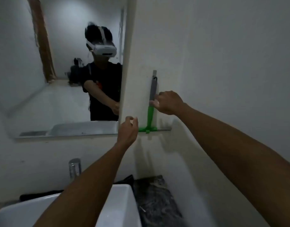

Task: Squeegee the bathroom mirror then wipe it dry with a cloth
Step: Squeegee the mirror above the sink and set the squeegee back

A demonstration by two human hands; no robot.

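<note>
One squeegee (152, 102): grey grip above, green neck and crosshead below, blade edge lowest, hanging upright against the white wall just right of the mirror (59, 71). One mirror, streaked. Two hands: my right hand (168, 103) pinches the squeegee's handle where grey meets green; my left hand (128, 131) hovers near the mirror's lower corner, fingers loosely curled, holding nothing. One basin (121, 202), one tap (74, 167).

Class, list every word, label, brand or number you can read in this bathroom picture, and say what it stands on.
None can be read.
Squeegee: no lettering shows on its grey and green handle.
Headset in the mirror: no legible mark.
Reflected shirt: a small orange patch, too blurred to read.
Tap and sink: plain.
</note>
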